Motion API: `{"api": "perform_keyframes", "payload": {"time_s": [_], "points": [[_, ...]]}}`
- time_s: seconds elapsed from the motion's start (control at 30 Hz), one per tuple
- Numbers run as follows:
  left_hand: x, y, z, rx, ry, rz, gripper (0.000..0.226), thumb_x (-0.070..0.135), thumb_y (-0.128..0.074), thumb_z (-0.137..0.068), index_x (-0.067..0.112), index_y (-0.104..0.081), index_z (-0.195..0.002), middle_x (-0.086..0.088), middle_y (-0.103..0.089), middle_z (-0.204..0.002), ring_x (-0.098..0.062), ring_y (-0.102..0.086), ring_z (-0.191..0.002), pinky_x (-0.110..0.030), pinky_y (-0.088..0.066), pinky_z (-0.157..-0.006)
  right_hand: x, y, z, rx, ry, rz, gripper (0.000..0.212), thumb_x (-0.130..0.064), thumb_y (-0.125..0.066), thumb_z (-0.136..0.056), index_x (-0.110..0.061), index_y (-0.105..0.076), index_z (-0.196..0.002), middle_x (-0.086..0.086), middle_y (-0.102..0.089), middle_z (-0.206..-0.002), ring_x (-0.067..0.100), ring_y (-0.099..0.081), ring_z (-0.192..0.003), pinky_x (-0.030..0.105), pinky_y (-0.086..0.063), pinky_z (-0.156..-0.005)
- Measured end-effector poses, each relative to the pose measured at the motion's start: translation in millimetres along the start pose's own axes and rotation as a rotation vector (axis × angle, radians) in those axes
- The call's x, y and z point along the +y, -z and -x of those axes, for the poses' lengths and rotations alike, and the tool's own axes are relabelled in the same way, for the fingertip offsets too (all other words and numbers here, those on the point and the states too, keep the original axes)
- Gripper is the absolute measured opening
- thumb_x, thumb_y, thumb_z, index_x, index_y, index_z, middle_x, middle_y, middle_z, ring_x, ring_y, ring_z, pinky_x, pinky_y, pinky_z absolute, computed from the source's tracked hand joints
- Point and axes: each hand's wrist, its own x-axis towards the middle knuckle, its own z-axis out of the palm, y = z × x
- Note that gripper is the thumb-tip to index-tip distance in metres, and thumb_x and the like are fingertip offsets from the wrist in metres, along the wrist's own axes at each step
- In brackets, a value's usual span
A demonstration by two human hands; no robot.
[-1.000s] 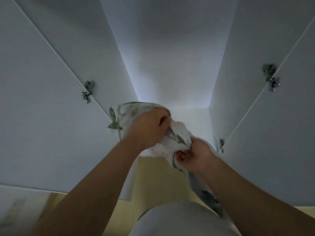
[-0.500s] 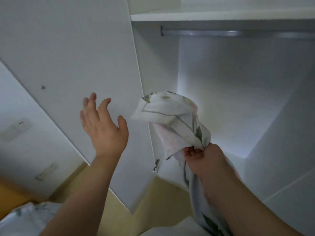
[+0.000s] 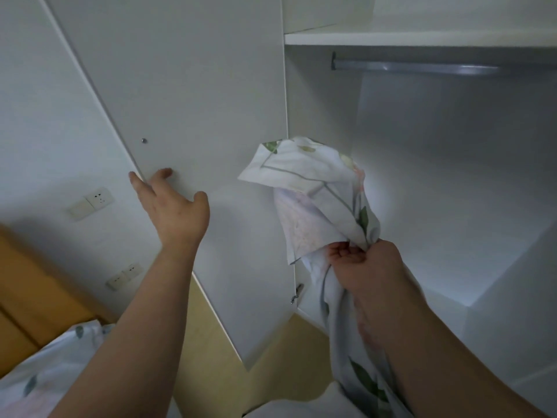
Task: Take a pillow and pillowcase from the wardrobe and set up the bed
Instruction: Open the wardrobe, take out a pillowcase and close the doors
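Observation:
My right hand [image 3: 366, 267] is closed on a white pillowcase [image 3: 313, 188] printed with green leaves and pale flowers. The cloth bunches above my fist in front of the open wardrobe [image 3: 437, 176] and trails down past my forearm. My left hand [image 3: 174, 212] is spread open, its fingers touching the edge of the white wardrobe door [image 3: 187, 101] on the left. No pillow shows inside the wardrobe. The bed [image 3: 39, 375], covered with the same floral fabric, lies at the bottom left.
Inside the wardrobe a metal hanging rail [image 3: 422, 67] runs under a shelf [image 3: 422, 37]. Wall sockets [image 3: 99, 199] sit on the white wall at left. A wooden headboard [image 3: 33, 297] stands behind the bed. The floor below is light wood.
My left hand let go of the pillowcase and reached left to the door edge. My view swung up and left, and the right hand drew the pillowcase out of the wardrobe.

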Motion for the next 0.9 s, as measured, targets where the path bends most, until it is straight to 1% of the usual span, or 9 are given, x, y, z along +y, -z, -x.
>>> {"api": "perform_keyframes", "payload": {"time_s": [0.13, 0.27, 0.33, 0.37, 0.5, 0.57, 0.7, 0.83, 0.9], "points": [[0, 1, 5, 0.079, -0.052, -0.004, 0.051, 0.020, -0.062, -0.072, 0.008, -0.053, -0.120, -0.015, -0.040, -0.144, -0.035, -0.051, -0.123, -0.040, -0.043, -0.101, 1, 0, 2, 0.003, 0.003, -0.026, 0.031, -0.017, -0.033, -0.102, -0.009, -0.058, -0.084, 0.008, -0.057, -0.083, 0.022, -0.054, -0.075, 0.031, -0.046, -0.065], [-3, 1, 24, 0.131, -0.094, -0.046, 0.046, 0.018, -0.062, -0.072, 0.006, -0.056, -0.116, -0.019, -0.044, -0.142, -0.037, -0.047, -0.129, -0.041, -0.041, -0.106, -2, 1, 6, 0.000, 0.019, -0.040, 0.033, -0.014, -0.033, -0.102, -0.008, -0.057, -0.080, 0.008, -0.056, -0.075, 0.021, -0.053, -0.069, 0.031, -0.046, -0.062], [-2, -3, 35, 0.160, -0.143, -0.024, 0.044, 0.015, -0.062, -0.070, 0.003, -0.059, -0.112, -0.022, -0.050, -0.130, -0.040, -0.048, -0.124, -0.040, -0.039, -0.105, -4, 4, 9, -0.001, 0.023, -0.044, 0.033, -0.012, -0.033, -0.101, -0.008, -0.059, -0.080, 0.007, -0.056, -0.073, 0.021, -0.054, -0.068, 0.031, -0.047, -0.061], [1, -6, 40, 0.172, -0.167, 0.000, 0.043, 0.013, -0.063, -0.069, 0.002, -0.059, -0.110, -0.024, -0.051, -0.124, -0.040, -0.048, -0.121, -0.036, -0.038, -0.105, -6, 6, 9, -0.002, 0.028, -0.054, 0.033, -0.012, -0.034, -0.101, -0.008, -0.059, -0.081, 0.008, -0.058, -0.072, 0.020, -0.054, -0.068, 0.031, -0.047, -0.061], [13, -14, 70, 0.179, -0.253, 0.095, 0.038, -0.007, -0.059, -0.068, -0.002, -0.061, -0.106, -0.030, -0.050, -0.112, -0.030, -0.042, -0.110, -0.002, -0.018, -0.099, -12, 15, 14, -0.011, 0.057, -0.079, 0.035, -0.013, -0.034, -0.102, -0.009, -0.057, -0.076, 0.008, -0.060, -0.051, 0.019, -0.051, -0.063, 0.031, -0.046, -0.062], [16, -17, 85, 0.152, -0.305, 0.111, 0.039, -0.016, -0.051, -0.069, -0.002, -0.062, -0.104, -0.031, -0.049, -0.108, -0.033, -0.045, -0.106, -0.004, -0.022, -0.096, -16, 19, 15, -0.001, 0.075, -0.094, 0.034, -0.012, -0.034, -0.102, -0.009, -0.057, -0.078, 0.008, -0.058, -0.061, 0.019, -0.050, -0.064, 0.030, -0.046, -0.063], [20, -27, 103, 0.094, -0.419, 0.135, 0.026, -0.017, -0.051, -0.071, 0.000, -0.059, -0.088, -0.029, -0.052, -0.104, -0.035, -0.050, -0.107, -0.028, -0.040, -0.081, -23, 25, 19, 0.008, 0.111, -0.144, 0.032, -0.010, -0.034, -0.102, -0.007, -0.059, -0.082, 0.008, -0.055, -0.072, 0.019, -0.051, -0.067, 0.029, -0.047, -0.069], [27, -36, 119, 0.030, -0.518, 0.182, 0.023, -0.016, -0.061, -0.071, 0.003, -0.053, -0.081, -0.029, -0.057, -0.101, -0.030, -0.049, -0.108, -0.019, -0.032, -0.087, -31, 33, 28, -0.002, 0.173, -0.164, 0.036, -0.008, -0.033, -0.101, -0.008, -0.058, -0.075, 0.007, -0.057, -0.053, 0.018, -0.048, -0.061, 0.029, -0.045, -0.065], [33, -40, 127, -0.010, -0.542, 0.236, 0.016, -0.011, -0.065, -0.073, 0.000, -0.053, -0.076, -0.027, -0.060, -0.103, -0.031, -0.052, -0.107, -0.019, -0.036, -0.086, -36, 38, 31, 0.004, 0.201, -0.177, 0.037, -0.007, -0.034, -0.101, -0.008, -0.058, -0.072, 0.006, -0.055, -0.046, 0.018, -0.046, -0.059, 0.029, -0.044, -0.064]]}}
